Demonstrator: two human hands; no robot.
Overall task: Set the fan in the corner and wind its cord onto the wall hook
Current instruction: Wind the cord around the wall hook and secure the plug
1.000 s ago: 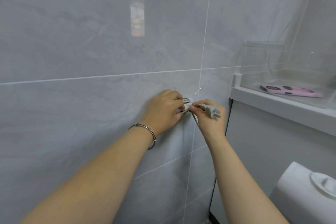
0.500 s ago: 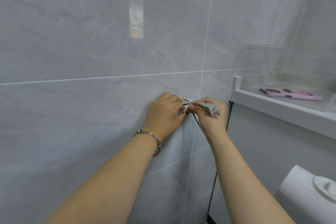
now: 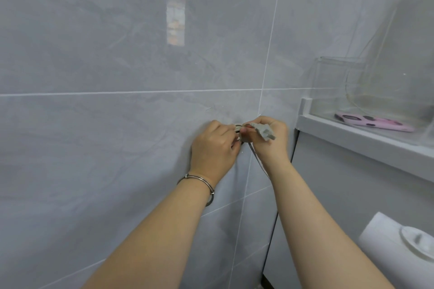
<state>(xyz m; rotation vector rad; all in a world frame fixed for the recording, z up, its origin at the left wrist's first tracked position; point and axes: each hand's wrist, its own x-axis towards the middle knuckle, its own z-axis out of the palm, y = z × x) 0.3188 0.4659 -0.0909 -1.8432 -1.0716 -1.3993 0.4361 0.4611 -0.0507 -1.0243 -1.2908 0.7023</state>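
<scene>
While left hand (image 3: pixel 212 146) gripped the cord (image 3: pixel 237 127) coils against the wall (image 3: pixel 117 148), right hand (image 3: pixel 272 145) pinched the cord right behind the plug (image 3: pixel 264 133).

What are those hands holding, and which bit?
The right hand pinches the cord just behind its plug. The left hand grips the cord's wound loops against the wall.

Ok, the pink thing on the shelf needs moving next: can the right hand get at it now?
Probably not yet: the right hand holds the plug, and the pink thing lies inside a clear box whose wall faces the hand.
</scene>
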